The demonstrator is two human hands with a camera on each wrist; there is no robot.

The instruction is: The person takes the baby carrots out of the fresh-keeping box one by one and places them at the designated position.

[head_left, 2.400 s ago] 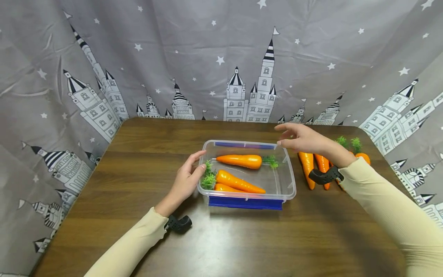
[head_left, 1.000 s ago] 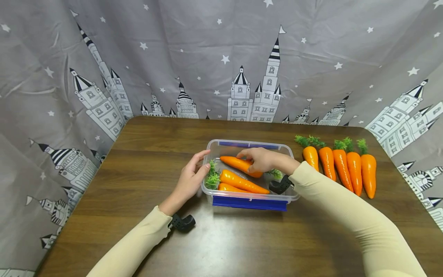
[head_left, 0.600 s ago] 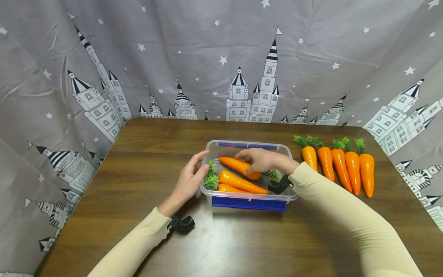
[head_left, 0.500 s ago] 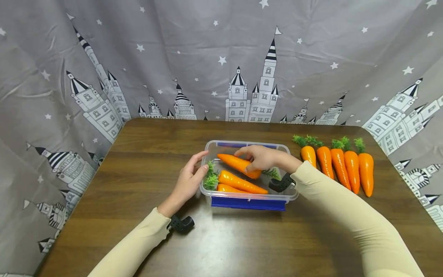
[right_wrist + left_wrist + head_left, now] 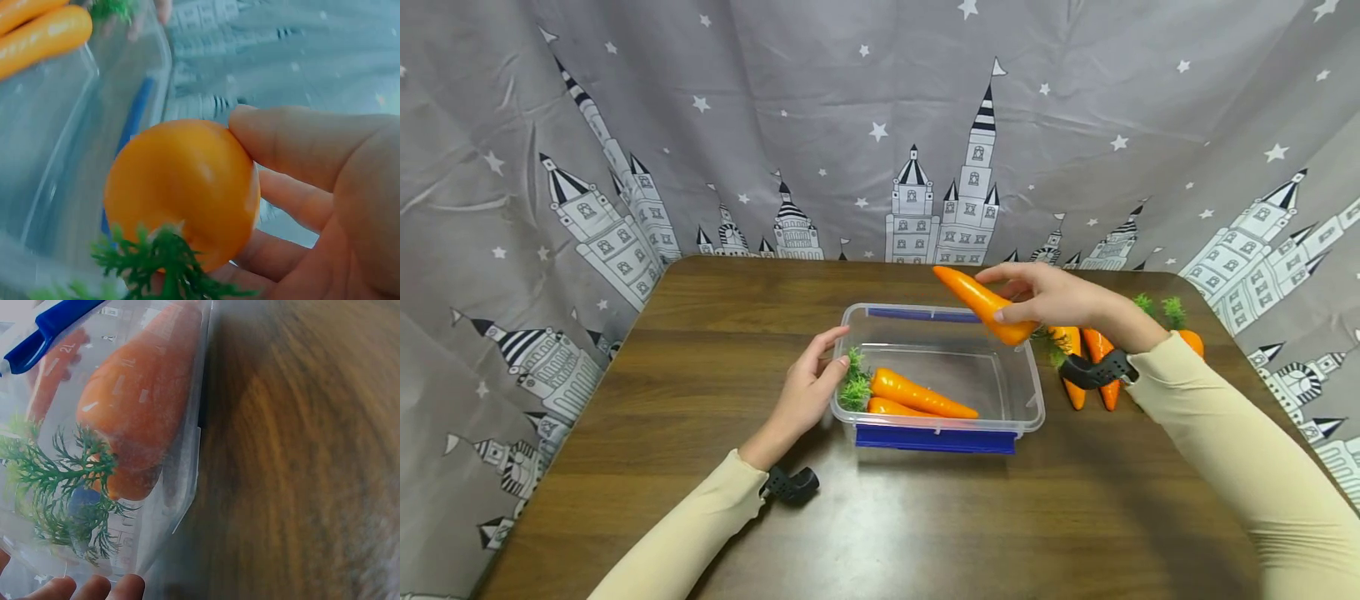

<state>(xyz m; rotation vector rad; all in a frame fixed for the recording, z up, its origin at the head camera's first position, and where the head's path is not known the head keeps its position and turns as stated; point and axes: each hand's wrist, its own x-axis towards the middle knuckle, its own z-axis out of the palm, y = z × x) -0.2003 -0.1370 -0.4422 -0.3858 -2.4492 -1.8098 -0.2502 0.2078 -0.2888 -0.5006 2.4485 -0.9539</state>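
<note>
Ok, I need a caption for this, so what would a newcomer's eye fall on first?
Probably the bright orange carrot in the right hand, tilted tip-up at the far right corner of the clear box. Then the pair of carrots along the box's near side, their green tops beside the left hand. Behind the table, the grey castle-and-star curtain also stands out.

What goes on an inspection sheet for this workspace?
Surface: brown wood-grain table.
Job's things: clear box with two carrots inside; held carrot aloft near its far right corner; other carrots on the table's right, partly hidden.
Clutter: nothing seen.
Hands: left hand rests against the box's left side; right hand grips the held carrot.
Cables: nothing seen.
Surroundings: grey curtain printed with castles and stars.
</note>
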